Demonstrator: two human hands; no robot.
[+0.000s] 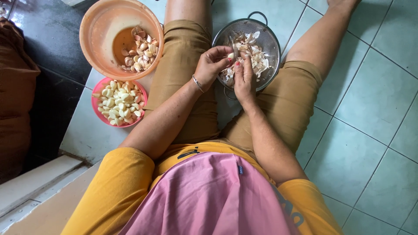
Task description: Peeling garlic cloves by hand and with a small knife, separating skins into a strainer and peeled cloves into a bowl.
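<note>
— Peeling, by the look: what do my hands hold?
— Both pinch one garlic clove (231,56), left hand (212,64) and right hand (244,78) together over the metal colander (270,41) of skins between my knees.

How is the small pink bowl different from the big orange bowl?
The pink bowl is smaller and full of peeled pale garlic cloves. The orange bowl is larger, mostly bare, with unpeeled cloves and some water to one side. Both are round and stand on the floor.
</note>
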